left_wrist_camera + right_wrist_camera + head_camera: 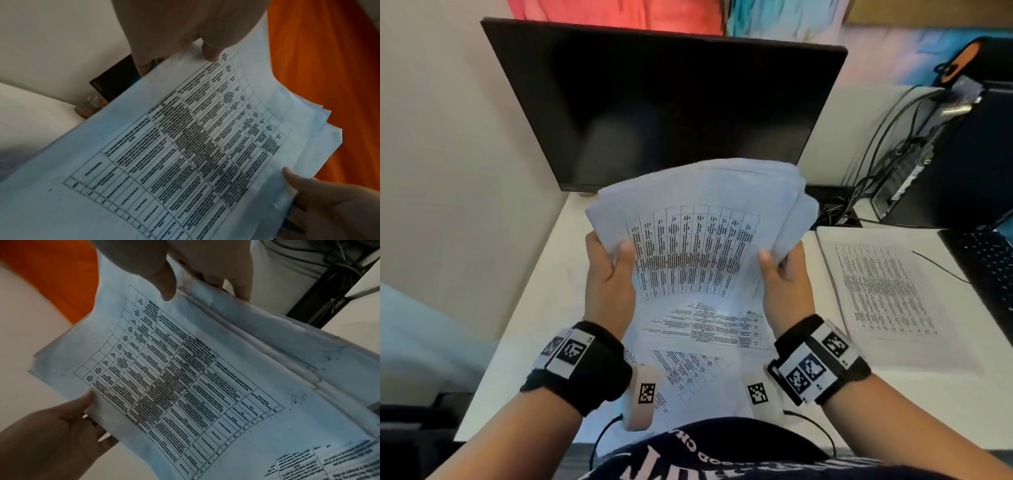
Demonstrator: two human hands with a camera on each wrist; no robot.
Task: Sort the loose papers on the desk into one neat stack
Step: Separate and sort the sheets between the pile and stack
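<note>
I hold a bundle of printed papers [698, 219] with tables on the top sheet, raised above the white desk [544, 308] in front of the monitor. My left hand [616, 260] grips its left edge, thumb on top. My right hand [777, 267] grips the right edge the same way. The sheets fan unevenly at the far edge. In the left wrist view the left hand [207, 52] pinches the papers [185, 146]. The right wrist view has the right hand [166, 285] pinching the papers [185, 378]. Loose sheets [705, 329] lie on the desk under the bundle, and one sheet [887, 291] lies to the right.
A dark monitor [661, 102] stands close behind the bundle. A black computer tower [941, 154] with cables [876, 164] sits at the back right. A keyboard [986, 267] lies at the right edge. A wall panel borders the desk on the left.
</note>
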